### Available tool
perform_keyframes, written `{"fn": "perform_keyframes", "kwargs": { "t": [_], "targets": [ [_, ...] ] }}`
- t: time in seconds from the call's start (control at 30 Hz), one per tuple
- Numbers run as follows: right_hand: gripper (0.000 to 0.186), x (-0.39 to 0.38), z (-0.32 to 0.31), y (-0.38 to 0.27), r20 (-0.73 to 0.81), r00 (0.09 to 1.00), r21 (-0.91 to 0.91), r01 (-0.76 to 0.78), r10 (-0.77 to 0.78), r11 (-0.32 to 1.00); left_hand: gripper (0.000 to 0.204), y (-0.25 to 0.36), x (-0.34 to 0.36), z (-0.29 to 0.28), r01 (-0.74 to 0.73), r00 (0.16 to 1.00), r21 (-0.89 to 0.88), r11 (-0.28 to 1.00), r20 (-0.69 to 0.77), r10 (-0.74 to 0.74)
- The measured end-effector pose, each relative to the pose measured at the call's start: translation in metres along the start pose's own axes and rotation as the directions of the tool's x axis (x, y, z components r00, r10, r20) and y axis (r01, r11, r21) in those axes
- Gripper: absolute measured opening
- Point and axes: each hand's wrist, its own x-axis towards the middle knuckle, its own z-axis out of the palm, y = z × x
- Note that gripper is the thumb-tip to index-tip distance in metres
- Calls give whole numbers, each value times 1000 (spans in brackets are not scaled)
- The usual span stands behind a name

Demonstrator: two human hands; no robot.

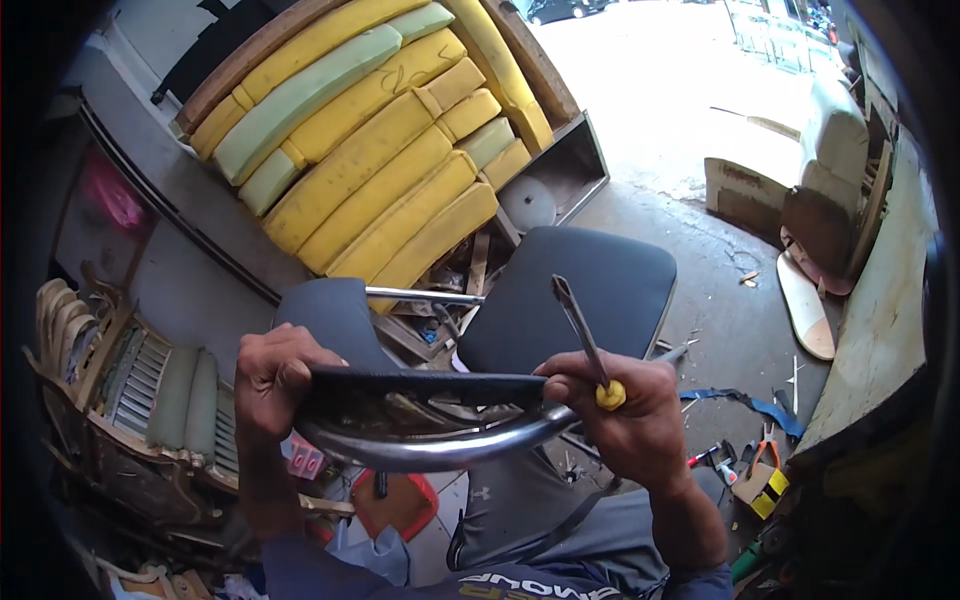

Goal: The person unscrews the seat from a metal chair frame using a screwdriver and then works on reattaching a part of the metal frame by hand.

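While both hands' fingers clamp the black armrest (420, 385), yellow foam slabs (370, 140) beyond.

The screwdriver (583, 338) handle is mostly hidden inside the right hand (625, 415). The chrome tube (440, 450) is partly covered by both hands, and the small floor tools (745, 462) are too tiny to be told apart.

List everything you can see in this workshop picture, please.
Foam cushions: many, yellow and pale green, stacked upper left.
Chair pads: two, dark grey, centre.
Armrest: one, black, between both hands.
Metal tube: one, chrome, curved under the armrest.
Screwdriver: one, yellow handle, tip up.
Hand tools: several, mixed colours, floor at lower right.
Blue strap: one, floor at right.
Sofa frame: one, whitish, upper right.
Left hand: grip on the armrest's end.
Right hand: grip on the screwdriver.
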Motion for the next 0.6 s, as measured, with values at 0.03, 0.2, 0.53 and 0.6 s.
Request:
{"fn": "perform_keyframes", "kwargs": {
  "t": [0.03, 0.2, 0.53, 0.6],
  "targets": [
    [14, 1, 1, 1, 4, 1000, 13, -13, 13, 1000, 69, 2, 1, 0, 14, 1000, -8, 1000, -1, -14],
    [14, 7, -3, -2, 58, 996, -20, -59, 60, 998, 73, 0, 2, 3, 57, 998, -20, 998, -12, -57],
    [16, 14, -5, -11, 126, 981, -14, -147, 148, 989, 71, 4, 0, 1, 81, 995, -4, 997, -58, -81],
    [16, 14, -6, -12, 120, 976, -29, -178, 180, 984, 71, -2, 0, 5, 80, 995, -26, 996, -62, -81]
  ]
}}
